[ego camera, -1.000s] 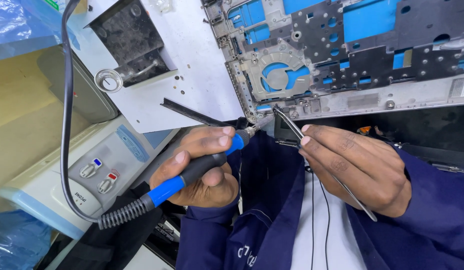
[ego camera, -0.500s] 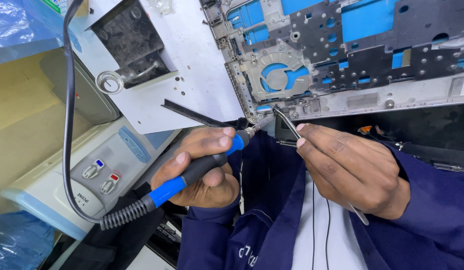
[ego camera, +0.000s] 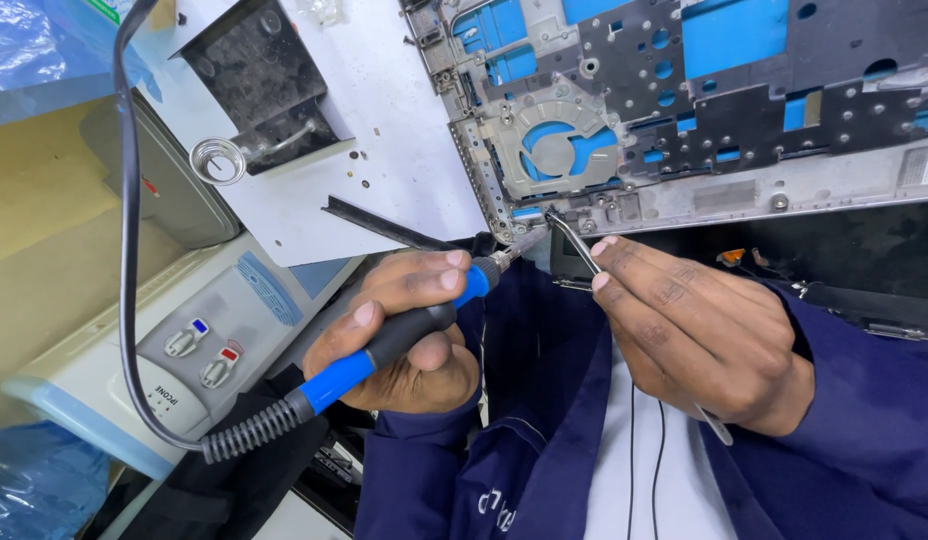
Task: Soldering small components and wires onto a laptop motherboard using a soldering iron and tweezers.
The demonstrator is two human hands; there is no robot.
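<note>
A: How far along does it look?
B: Mid-job, I'd judge: the soldering iron (ego camera: 404,335) tip and tweezers (ego camera: 574,240) meet at the laptop chassis (ego camera: 684,110) edge, nothing lifted free.
A: The hands?
B: Left hand (ego camera: 409,335) grip wrapped round the iron like a pen; right hand (ego camera: 699,335) grip pinching the tweezers, 2 fingertips forward (chassis just beyond both, on the table (ego camera: 384,150)).
</note>
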